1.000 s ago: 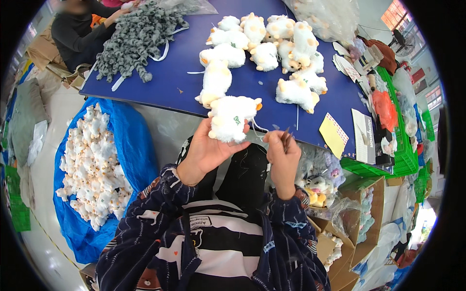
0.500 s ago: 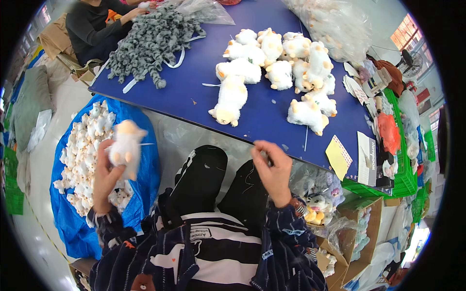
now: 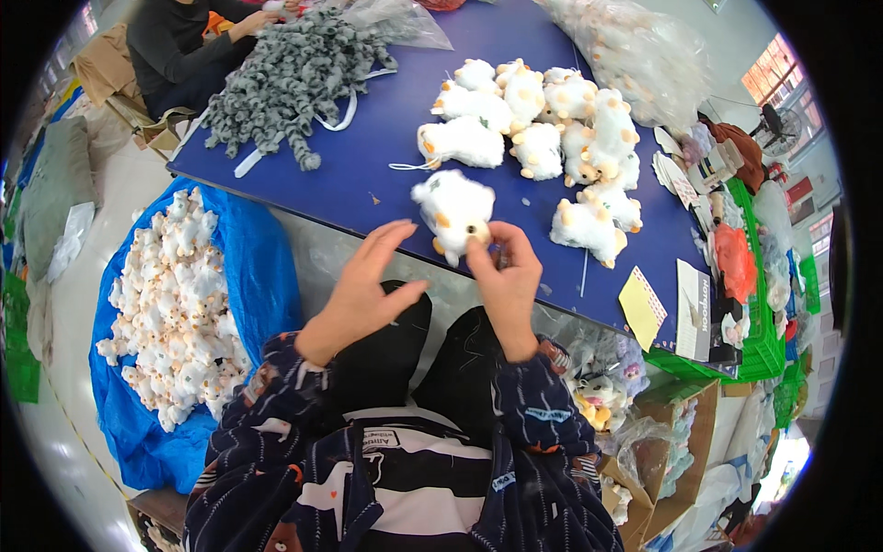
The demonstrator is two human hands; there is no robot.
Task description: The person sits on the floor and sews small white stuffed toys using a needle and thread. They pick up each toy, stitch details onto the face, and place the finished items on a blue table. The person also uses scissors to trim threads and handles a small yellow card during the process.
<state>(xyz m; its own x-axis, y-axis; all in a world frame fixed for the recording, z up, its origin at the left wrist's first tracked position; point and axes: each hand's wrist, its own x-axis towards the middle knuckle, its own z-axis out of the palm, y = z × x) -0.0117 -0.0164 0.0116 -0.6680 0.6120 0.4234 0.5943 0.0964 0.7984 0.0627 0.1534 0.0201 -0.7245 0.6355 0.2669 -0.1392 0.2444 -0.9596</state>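
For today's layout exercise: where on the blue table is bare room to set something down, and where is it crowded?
Bare blue table lies between the grey plush pile and the white plush toys, down to the near edge. A narrow strip shows left of the yellow card. The far right, with toys, a clear bag and papers, is crowded.

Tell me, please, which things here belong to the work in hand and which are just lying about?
In hand: white plush toy, right hand, left hand, pile of white plush toys.
Lying about: grey plush pile, blue sack of toys, yellow card, green crate.
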